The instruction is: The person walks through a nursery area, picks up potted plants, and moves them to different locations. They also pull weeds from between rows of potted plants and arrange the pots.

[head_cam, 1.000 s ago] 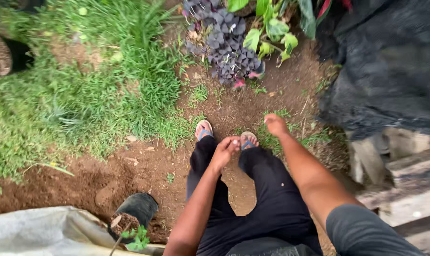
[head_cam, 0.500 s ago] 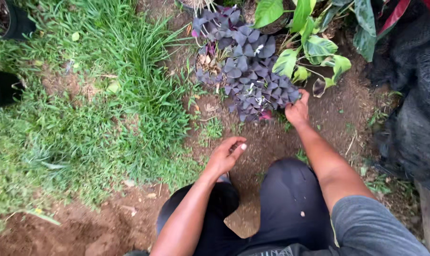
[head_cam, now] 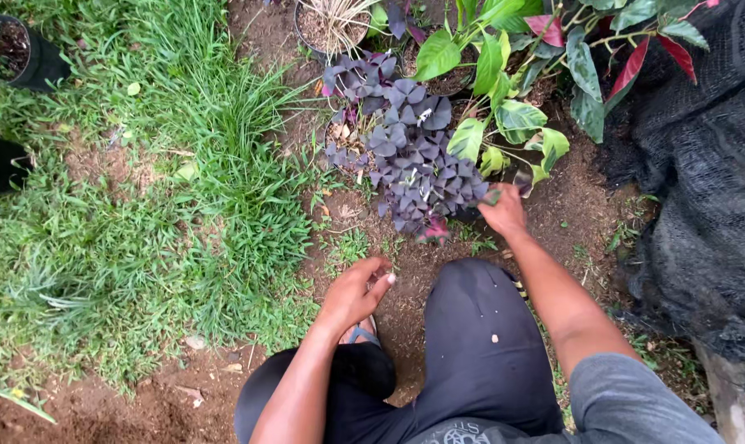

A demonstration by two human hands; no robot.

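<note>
Reaching right hand (head_cam: pixel 504 210) into upright purple plant (head_cam: pixel 417 164).

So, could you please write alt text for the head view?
Seen from above, a crouching person's right hand reaches into a purple-leaved plant on bare soil, while the left hand hovers open above their knee. Grass lies left, black netting right.

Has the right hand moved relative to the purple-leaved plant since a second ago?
Yes. The right hand has reached forward from near the feet to the purple-leaved plant, now touching its right edge.
</note>
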